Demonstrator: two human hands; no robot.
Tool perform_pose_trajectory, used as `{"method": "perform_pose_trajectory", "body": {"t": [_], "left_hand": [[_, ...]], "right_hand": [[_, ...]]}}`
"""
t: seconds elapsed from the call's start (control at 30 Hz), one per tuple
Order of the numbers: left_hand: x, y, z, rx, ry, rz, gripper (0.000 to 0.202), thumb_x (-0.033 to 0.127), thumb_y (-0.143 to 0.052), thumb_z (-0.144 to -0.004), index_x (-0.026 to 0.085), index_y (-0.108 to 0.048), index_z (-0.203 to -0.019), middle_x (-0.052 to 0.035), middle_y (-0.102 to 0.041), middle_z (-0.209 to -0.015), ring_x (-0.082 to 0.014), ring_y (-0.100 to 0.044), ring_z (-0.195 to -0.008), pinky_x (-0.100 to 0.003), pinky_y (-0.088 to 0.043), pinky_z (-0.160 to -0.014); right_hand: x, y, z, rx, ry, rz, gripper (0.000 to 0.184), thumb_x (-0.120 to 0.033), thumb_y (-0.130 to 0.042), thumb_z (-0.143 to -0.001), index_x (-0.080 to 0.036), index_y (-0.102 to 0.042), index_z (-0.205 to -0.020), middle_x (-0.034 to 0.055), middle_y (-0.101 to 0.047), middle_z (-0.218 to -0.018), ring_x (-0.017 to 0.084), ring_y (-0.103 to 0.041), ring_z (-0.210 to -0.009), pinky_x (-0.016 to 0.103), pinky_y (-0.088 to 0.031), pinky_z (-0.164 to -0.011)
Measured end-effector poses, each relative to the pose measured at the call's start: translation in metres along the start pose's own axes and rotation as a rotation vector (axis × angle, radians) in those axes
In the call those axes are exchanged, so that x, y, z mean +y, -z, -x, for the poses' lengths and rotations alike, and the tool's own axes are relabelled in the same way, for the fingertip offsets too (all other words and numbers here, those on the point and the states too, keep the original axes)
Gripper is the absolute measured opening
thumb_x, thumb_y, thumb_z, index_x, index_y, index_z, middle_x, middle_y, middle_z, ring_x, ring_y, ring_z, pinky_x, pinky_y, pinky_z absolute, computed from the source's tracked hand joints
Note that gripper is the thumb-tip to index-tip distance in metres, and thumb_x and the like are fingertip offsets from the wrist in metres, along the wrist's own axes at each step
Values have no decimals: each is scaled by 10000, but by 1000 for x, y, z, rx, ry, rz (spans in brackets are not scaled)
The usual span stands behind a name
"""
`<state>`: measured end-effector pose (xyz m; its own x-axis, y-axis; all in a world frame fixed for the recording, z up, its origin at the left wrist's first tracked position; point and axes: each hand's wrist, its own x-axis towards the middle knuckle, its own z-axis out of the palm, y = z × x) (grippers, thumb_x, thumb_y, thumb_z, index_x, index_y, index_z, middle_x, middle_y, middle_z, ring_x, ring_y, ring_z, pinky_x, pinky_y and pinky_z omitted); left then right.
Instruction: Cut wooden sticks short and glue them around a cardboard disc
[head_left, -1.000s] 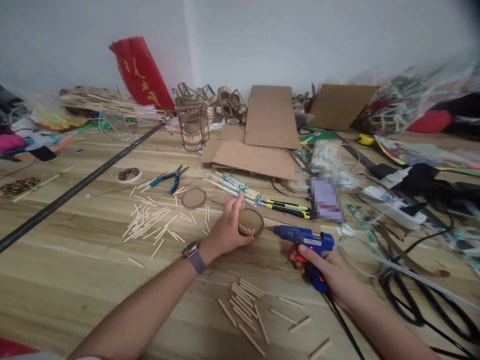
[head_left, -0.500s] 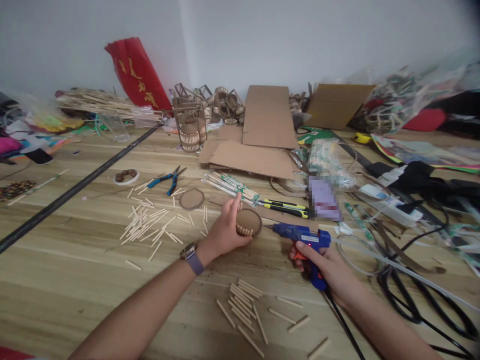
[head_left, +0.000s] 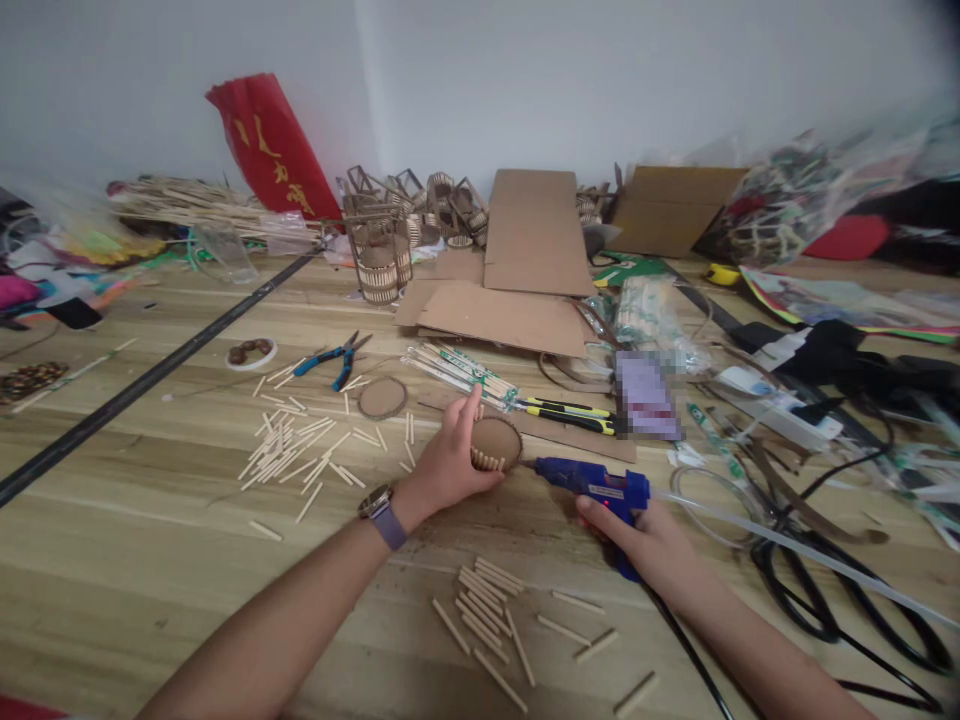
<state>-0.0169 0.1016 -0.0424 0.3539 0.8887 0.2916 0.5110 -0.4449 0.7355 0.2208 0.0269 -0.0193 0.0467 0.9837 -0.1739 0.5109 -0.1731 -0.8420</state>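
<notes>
My left hand [head_left: 448, 461] grips a round cardboard disc [head_left: 498, 441] with short wooden sticks standing along its near rim, holding it on the wooden floor. A watch sits on that wrist. My right hand [head_left: 645, 543] is closed on the handle of a blue hot glue gun [head_left: 592, 483], whose nozzle points left and nearly touches the disc's right edge. A pile of cut wooden sticks [head_left: 486, 606] lies just in front of me, between my arms.
More cut sticks [head_left: 300, 447] are scattered to the left, with a second cardboard disc [head_left: 382, 397] and blue pliers [head_left: 334, 357]. Packed chopsticks [head_left: 465, 371], yellow-handled tools [head_left: 571, 413], cardboard sheets [head_left: 525, 270] and finished stick baskets [head_left: 382, 258] lie beyond. Black cables [head_left: 840, 600] crowd the right.
My right hand has brought the glue gun lower and leftward, so its nozzle now sits close to the disc's edge. My left hand has stayed on the disc.
</notes>
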Motion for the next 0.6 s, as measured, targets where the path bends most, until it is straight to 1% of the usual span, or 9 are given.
{"method": "perform_pose_trajectory", "body": {"t": [0.17, 0.37, 0.53, 0.6], "left_hand": [[0, 0, 0, -2, -5, -10, 1179, 185, -791, -605, 246, -17, -1492, -164, -248, -1461, -335, -389, -1315, -453, -385, -1077], [0, 1, 0, -2, -17, -26, 1183, 180, -789, -607, 253, -4, -1489, -161, -260, -1451, -331, -383, -1318, -455, -386, -1075], [2, 1, -1, -9, -4, -30, 1177, 166, -789, -604, 243, -16, -1489, -168, -257, -1450, -326, -387, -1317, -448, -384, -1079], [3, 1, -1, -8, -4, -30, 1174, 164, -791, -599, 232, -28, -1489, -171, -258, -1451, -324, -384, -1319, -442, -380, -1082]], "right_hand": [[-6, 1, 2, -7, 18, 3, 460, -644, -595, -683, -194, -571, -591, -37, -463, -500, 112, -400, -461, 238, -324, -432], [-2, 2, 1, -47, 9, 14, 440, -629, -590, -706, -195, -599, -634, -37, -478, -498, 115, -408, -449, 235, -323, -410], [-4, 3, 1, -35, 41, 26, 410, -591, -602, -714, -192, -609, -621, -28, -512, -525, 121, -429, -483, 243, -345, -449], [-4, 3, 1, -26, 37, 13, 401, -585, -615, -708, -191, -618, -631, -24, -532, -536, 119, -433, -481, 240, -342, -441]]}}
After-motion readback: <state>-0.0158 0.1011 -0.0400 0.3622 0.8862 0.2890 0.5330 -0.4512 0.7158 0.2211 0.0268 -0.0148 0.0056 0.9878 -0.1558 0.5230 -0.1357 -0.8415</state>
